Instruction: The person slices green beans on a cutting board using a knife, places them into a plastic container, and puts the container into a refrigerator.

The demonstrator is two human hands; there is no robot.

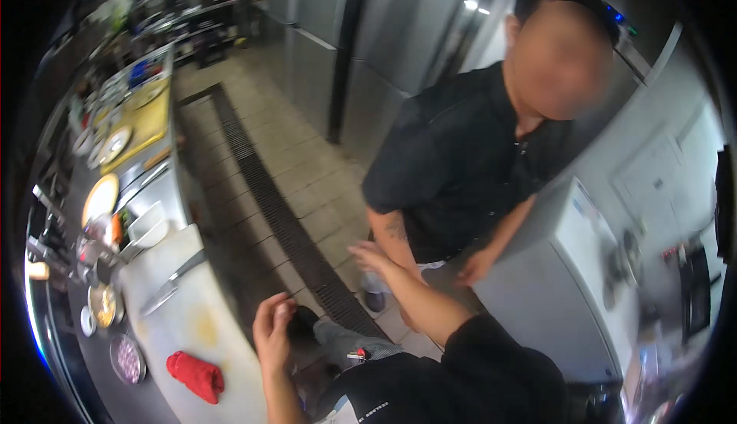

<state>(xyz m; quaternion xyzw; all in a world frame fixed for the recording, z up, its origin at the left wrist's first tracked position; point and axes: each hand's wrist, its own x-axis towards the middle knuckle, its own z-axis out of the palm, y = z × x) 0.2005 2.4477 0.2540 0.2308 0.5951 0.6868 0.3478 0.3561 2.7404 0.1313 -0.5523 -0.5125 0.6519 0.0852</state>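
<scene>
My left hand [272, 330] hangs in the air beside the front edge of a white cutting board [188, 286], fingers loosely curled with nothing visible in them. My right hand [374, 259] reaches forward, open and empty, with fingers stretched out. It overlaps the forearm of a co-worker [468, 147] in a dark shirt; whether they touch I cannot tell. On the board lie a rolled red cloth [196, 376] and a knife [175, 280]. Left of the board stand a bowl of chopped pinkish pieces [127, 359] and a bowl with yellowish contents [106, 305].
A white container [150, 228] and a plate [100, 200] sit farther along the counter, near a yellow board [146, 132]. A floor drain grate [261, 186] runs beside the counter. Steel fridges [384, 78] stand behind; a white cabinet [537, 293] is at right.
</scene>
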